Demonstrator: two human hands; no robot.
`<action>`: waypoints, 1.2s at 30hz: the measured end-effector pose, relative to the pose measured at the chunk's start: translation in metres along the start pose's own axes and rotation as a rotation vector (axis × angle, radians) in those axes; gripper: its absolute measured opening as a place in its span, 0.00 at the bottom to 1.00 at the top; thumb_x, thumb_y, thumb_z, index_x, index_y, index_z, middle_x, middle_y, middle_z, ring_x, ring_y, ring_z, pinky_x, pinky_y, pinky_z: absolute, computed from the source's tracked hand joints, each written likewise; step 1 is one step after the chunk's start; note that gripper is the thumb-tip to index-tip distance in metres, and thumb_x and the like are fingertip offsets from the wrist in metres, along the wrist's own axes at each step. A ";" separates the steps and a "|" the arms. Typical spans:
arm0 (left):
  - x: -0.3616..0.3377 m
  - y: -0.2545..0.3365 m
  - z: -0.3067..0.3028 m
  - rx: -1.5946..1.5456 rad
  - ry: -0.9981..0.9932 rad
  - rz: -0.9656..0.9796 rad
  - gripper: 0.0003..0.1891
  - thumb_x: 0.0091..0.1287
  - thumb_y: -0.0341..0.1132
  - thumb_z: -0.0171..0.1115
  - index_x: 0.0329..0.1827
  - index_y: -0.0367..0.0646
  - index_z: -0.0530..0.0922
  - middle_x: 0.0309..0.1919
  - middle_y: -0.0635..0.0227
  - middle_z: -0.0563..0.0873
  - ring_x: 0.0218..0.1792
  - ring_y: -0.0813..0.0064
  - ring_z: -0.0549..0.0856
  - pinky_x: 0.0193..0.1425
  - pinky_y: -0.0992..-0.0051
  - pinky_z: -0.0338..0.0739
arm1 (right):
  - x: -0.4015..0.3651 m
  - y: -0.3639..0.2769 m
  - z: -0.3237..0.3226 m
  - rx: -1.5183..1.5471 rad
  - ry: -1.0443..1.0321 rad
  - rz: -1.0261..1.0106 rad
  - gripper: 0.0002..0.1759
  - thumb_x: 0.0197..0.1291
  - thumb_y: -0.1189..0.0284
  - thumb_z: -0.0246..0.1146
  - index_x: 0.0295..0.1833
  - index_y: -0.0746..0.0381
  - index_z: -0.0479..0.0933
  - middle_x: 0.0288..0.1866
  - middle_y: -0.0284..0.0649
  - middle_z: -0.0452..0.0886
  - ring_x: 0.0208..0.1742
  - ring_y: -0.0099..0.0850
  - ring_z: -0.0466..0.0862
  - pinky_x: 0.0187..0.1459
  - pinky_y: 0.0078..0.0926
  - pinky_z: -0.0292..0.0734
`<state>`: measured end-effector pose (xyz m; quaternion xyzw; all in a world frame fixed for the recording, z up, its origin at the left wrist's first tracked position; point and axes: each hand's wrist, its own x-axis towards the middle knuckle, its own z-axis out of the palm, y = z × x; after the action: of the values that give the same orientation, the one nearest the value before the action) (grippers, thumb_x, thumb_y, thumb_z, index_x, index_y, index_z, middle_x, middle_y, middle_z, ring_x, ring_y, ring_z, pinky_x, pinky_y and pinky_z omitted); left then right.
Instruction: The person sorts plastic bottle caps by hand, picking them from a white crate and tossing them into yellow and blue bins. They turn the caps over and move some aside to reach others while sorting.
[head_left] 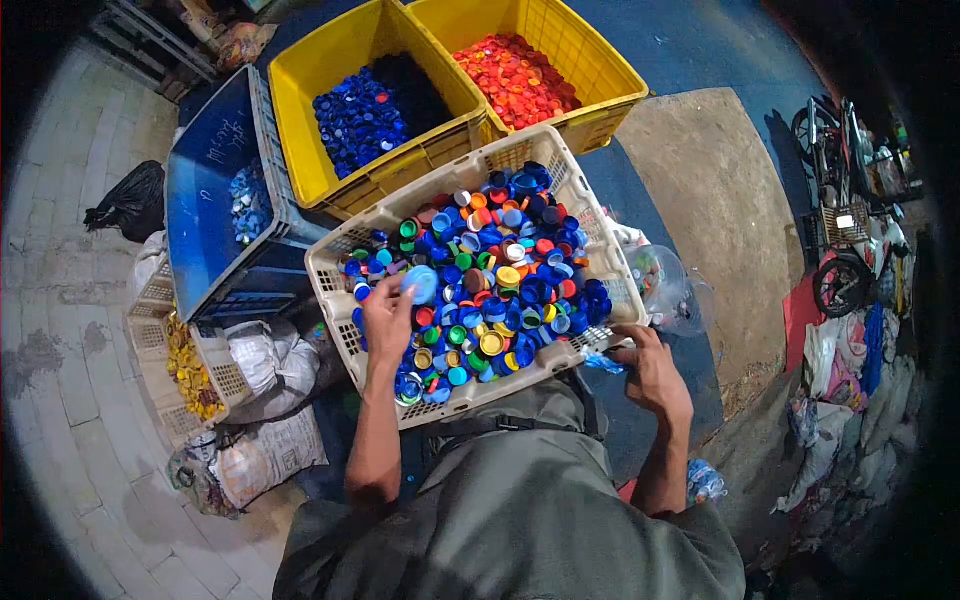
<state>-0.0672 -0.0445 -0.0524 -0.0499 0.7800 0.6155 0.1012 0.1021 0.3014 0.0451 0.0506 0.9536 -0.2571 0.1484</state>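
Near left edge of crate [608, 265], left hand [388, 320] is pinching blue cap [424, 287], presumably picking, next needing steady hold; right hand [655, 372] is touching near-right corner, grip unclear.

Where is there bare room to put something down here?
The tan floor patch, between the right yellow bin and the wheel, looks bare; so do the pale tiles left of the black bag. The crate is crowded with caps.

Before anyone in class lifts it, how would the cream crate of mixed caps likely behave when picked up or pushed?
The cream crate probably stays stiff, given its moulded rim and lattice walls. Heaped with loose caps, it may feel heavier than its open build suggests. If tilted, it could spill them, since it has no lid.
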 end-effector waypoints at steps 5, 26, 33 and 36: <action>-0.022 0.045 0.071 -0.415 -0.345 -0.097 0.13 0.69 0.29 0.62 0.53 0.33 0.78 0.42 0.66 0.85 0.42 0.80 0.83 0.49 0.79 0.78 | 0.004 -0.017 -0.020 -0.018 -0.137 0.025 0.28 0.34 0.77 0.66 0.51 0.59 0.83 0.64 0.45 0.74 0.63 0.49 0.73 0.63 0.45 0.69; 0.095 0.064 0.200 0.714 -0.188 0.765 0.10 0.59 0.32 0.63 0.43 0.43 0.84 0.42 0.62 0.85 0.46 0.59 0.80 0.55 0.61 0.69 | 0.035 0.019 0.025 1.610 0.603 0.249 0.18 0.65 0.72 0.62 0.57 0.67 0.71 0.44 0.36 0.80 0.42 0.22 0.81 0.43 0.22 0.81; 0.144 0.025 0.205 1.116 -0.122 0.829 0.17 0.56 0.35 0.69 0.50 0.47 0.82 0.55 0.64 0.80 0.56 0.58 0.74 0.57 0.55 0.68 | 0.025 0.033 0.013 1.590 0.702 0.271 0.18 0.65 0.72 0.62 0.57 0.68 0.70 0.46 0.38 0.79 0.41 0.22 0.81 0.42 0.20 0.81; 0.149 0.023 0.204 1.105 -0.159 0.801 0.13 0.57 0.35 0.66 0.44 0.43 0.82 0.53 0.62 0.81 0.55 0.58 0.75 0.55 0.58 0.67 | 0.024 0.033 0.019 1.572 0.672 0.258 0.18 0.65 0.71 0.62 0.57 0.67 0.71 0.46 0.38 0.79 0.43 0.22 0.81 0.43 0.21 0.80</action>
<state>-0.1976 0.1657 -0.1087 0.3466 0.9280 0.1193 -0.0664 0.0897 0.3208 0.0062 0.3197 0.4794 -0.7946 -0.1913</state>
